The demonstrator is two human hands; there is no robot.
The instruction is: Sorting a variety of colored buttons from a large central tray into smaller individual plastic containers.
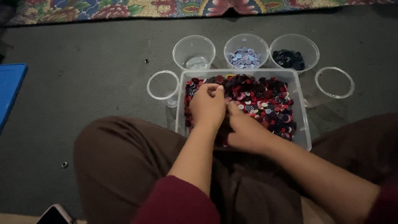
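down on the grey carpet, a person sits cross-legged with a clear plastic bin (304, 137) against their knees, heaped with mixed buttons (265, 103), mostly red, dark and pale. both hands are in the heap at its near-left part. the left hand (207, 107) rests knuckles up with its fingers curled together onto the buttons; whether it pinches one i can't tell, the light is dim and the fingertips are tucked under. the right hand (244, 130) lies just beside it, fingers pushed into the pile and mostly hidden, so their spread is unclear too.

the buttons look light, hard and slick, likely to slide off each other, best taken one at a time by the rim between thumb and fingertip. being flat discs, they have no long axis; they lie every which way, some flat, some on edge.

behind the bin stand three clear cups: an empty cup (194, 52), a cup of lilac buttons (246, 56), and a cup of navy buttons (290, 59). two more empty cups flank the bin, a left cup (162, 85) and a right cup (334, 82).
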